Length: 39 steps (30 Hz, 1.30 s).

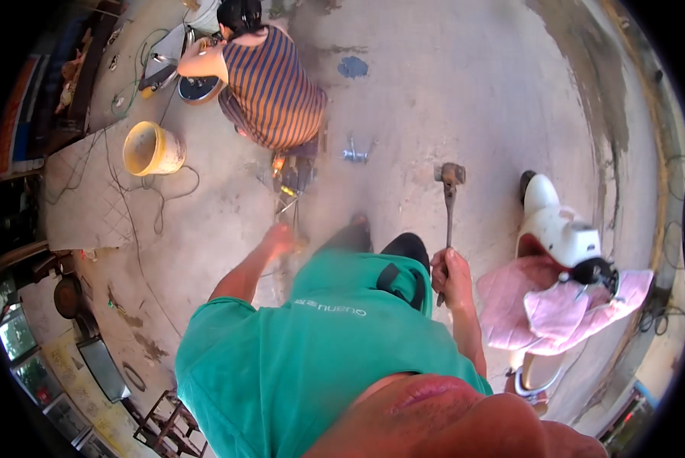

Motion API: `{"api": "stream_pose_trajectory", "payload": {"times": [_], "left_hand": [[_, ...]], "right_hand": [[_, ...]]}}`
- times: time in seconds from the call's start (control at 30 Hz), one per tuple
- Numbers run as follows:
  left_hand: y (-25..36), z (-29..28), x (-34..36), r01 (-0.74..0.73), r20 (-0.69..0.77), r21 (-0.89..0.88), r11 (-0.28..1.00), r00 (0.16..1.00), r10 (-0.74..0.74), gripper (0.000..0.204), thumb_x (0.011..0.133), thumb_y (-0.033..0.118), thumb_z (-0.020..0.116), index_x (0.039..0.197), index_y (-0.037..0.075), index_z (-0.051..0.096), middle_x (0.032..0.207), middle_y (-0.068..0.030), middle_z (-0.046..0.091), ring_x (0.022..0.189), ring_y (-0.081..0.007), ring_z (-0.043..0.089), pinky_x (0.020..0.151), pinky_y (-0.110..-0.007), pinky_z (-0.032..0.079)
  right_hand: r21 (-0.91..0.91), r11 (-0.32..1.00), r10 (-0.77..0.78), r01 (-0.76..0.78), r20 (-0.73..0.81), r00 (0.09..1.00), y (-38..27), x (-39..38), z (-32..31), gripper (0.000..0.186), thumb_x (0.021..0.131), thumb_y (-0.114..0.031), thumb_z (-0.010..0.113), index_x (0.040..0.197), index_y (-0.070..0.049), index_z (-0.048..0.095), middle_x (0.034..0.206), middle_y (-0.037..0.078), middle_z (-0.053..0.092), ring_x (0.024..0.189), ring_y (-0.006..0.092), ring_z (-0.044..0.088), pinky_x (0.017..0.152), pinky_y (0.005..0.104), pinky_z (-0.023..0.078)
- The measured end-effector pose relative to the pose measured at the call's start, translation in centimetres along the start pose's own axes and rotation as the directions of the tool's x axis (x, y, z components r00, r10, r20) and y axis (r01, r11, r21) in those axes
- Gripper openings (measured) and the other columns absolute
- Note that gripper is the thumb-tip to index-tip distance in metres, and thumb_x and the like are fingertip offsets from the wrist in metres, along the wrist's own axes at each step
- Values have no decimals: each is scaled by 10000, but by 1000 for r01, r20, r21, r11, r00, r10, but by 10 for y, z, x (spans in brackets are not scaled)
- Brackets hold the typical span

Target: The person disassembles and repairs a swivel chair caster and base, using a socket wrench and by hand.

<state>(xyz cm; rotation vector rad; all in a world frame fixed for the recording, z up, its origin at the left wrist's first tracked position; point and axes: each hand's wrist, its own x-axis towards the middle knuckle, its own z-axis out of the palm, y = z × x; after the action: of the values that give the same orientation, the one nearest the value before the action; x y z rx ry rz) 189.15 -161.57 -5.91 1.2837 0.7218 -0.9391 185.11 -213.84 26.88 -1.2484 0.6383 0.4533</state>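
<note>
My right hand is closed around the lower handle of a hammer. Its thin dark shaft points away from me, with the blocky, rusty-brown head at the far end. My left hand is held out low in front of me on the left side, blurred, so its fingers cannot be made out. Just beyond it, several small tools with orange and yellow parts lie on the ground behind a crouching person. A small metal part lies on the concrete to their right.
A person in a striped top crouches ahead, bent over a wheel-like round thing. A yellowish bucket stands on the left, with cables around it. On my right is a white scooter with a pink cover.
</note>
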Motion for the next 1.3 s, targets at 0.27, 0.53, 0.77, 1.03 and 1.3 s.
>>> {"api": "stream_pose_trajectory", "payload": {"times": [0.27,0.53,0.77,1.03,1.3], "left_hand": [[330,214,119,-241,-106,107,965,962,252,127,980,165,597,1087,108,637,827,20,618,710,-105,583,582,-284,465],[256,222,158,204,-387,-203,958,882,-270,226,996,242,538,800,130,534,698,-18,562,537,-149,564,431,-259,401],[298,333,197,223,-349,-577,785,802,-485,91,980,187,564,892,168,577,653,-21,514,504,-186,536,385,-320,334],[529,308,338,-150,-403,-563,813,909,-111,147,973,206,646,1072,97,634,834,-22,649,667,-127,626,511,-266,486],[750,236,401,-372,-611,-563,738,788,-69,275,940,215,676,1178,83,635,908,-30,679,738,-144,688,593,-263,521]], "right_hand": [[-202,979,-8,-6,-68,998,-168,199,-94,465,1080,-418,418,873,-52,616,585,-15,446,480,93,410,447,266,328],[-534,841,54,88,245,968,-422,465,-96,447,1086,-446,414,901,-71,572,557,-40,393,447,79,352,427,264,294],[-666,716,141,207,429,892,-581,645,-8,456,1089,-406,403,904,-40,603,616,-34,462,511,70,408,471,270,332],[-630,760,232,161,493,839,-654,788,105,392,1097,-324,398,913,-35,590,617,-33,437,522,66,387,476,253,315],[-716,651,349,252,577,739,-741,943,229,416,1105,-362,402,917,-45,594,610,-28,439,513,71,389,466,244,309]]}}
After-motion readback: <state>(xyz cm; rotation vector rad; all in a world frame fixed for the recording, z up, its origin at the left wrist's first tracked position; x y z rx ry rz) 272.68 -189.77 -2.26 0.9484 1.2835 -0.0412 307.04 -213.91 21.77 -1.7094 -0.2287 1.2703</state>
